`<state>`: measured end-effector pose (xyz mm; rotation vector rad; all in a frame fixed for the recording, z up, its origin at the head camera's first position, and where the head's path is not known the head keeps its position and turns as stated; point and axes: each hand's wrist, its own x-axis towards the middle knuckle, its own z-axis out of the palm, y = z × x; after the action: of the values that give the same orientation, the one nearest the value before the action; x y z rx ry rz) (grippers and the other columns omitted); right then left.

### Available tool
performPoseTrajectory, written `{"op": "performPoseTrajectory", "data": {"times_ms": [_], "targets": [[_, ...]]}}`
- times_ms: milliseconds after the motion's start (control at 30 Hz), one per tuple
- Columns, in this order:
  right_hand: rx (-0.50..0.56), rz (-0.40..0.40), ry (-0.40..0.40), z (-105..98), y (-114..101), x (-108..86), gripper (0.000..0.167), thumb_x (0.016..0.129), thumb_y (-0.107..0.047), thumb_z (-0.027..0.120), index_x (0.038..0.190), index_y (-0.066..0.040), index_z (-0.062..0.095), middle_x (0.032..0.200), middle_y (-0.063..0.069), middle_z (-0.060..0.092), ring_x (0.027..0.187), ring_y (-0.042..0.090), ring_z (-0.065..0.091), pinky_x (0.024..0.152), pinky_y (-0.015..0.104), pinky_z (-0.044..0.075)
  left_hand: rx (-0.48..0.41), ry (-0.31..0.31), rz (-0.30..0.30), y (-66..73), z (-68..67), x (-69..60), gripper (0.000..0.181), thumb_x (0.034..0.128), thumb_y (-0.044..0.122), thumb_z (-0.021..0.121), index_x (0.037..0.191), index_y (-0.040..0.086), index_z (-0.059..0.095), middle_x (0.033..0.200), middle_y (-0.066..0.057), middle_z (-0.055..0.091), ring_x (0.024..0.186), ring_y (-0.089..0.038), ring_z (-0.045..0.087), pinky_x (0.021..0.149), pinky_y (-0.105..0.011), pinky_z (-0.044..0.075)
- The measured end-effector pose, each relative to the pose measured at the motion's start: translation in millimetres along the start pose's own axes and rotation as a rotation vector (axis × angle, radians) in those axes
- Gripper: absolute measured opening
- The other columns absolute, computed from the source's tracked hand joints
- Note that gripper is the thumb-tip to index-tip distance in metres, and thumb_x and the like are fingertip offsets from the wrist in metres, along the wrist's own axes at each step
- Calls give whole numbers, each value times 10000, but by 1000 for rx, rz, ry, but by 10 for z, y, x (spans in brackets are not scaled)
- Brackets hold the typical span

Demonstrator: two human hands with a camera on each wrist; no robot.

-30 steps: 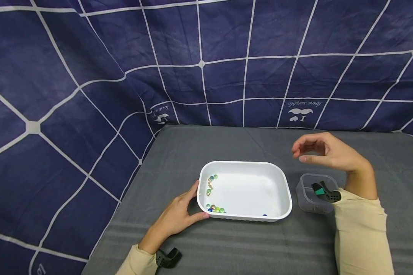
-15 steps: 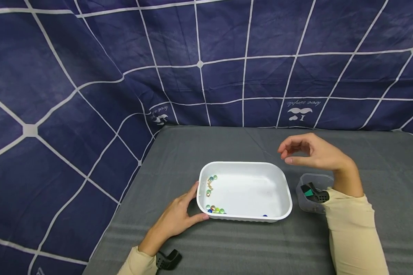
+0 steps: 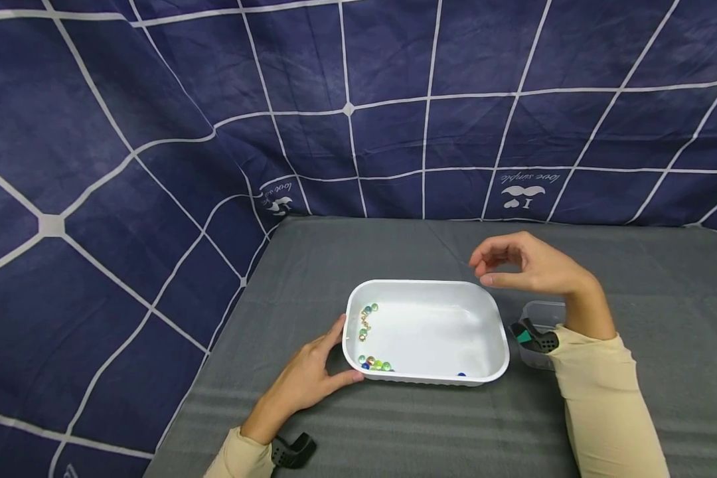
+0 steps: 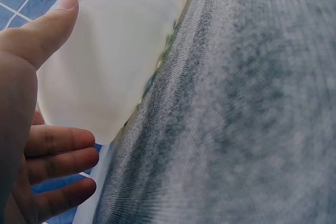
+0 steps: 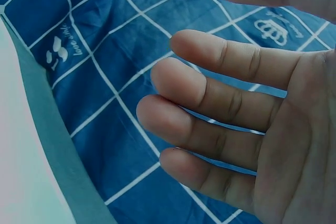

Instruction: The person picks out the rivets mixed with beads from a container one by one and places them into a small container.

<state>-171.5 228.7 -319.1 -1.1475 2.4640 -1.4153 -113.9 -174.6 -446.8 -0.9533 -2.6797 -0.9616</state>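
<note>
Biggest thing there was the navy grid cloth hanging behind and to the left, then the grey table. The white tray sat flat on that, and the left hand had its thumb and forefinger set against the tray's near left corner, fingers spread. Decent brace imo: light, even contact seemed best, since a tip would probably send stuff rolling. The right hand hung by the far right corner, fingers loosely bent, thumb apart, nothing in it. I'd say clearing the rim from above was the safe way in. The clear tub was just right of the tray, partly hidden by a black strap. Beads lay mostly at the tray's left end; the gold bits were too tiny to make out properly.
</note>
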Motion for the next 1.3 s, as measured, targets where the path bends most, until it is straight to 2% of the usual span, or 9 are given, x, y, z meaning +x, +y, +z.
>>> {"op": "performPoseTrajectory", "data": {"times_ms": [133,400,733,1300], "targets": [[-7,15,-5,40,12,70,179,880,11,711,1054,-13,674,924,90,675,871,175,651,842,235,523,6,5,6,2,-4,4,992,796,428,816,1517,-38,319,1327,-131,618,1235,-276,569,982,-471,474],[-21,15,-21,105,41,195,191,857,60,704,1036,4,671,886,35,662,839,173,646,821,235,530,0,5,10,8,-15,22,992,797,428,816,1527,-16,313,1325,-121,621,1228,-258,575,982,-464,476],[-30,37,-47,177,-1,368,163,875,14,707,1033,1,667,850,28,645,835,186,644,808,277,538,-6,3,12,-8,-25,28,999,780,405,835,1514,-40,325,1330,-144,612,1226,-263,576,985,-463,474],[26,-15,-25,467,-71,655,178,859,13,727,1029,2,675,824,25,640,825,198,646,801,315,550,5,-13,3,7,-7,2,993,798,445,811,1520,-28,320,1334,-127,613,1233,-257,572,987,-452,476]]}}
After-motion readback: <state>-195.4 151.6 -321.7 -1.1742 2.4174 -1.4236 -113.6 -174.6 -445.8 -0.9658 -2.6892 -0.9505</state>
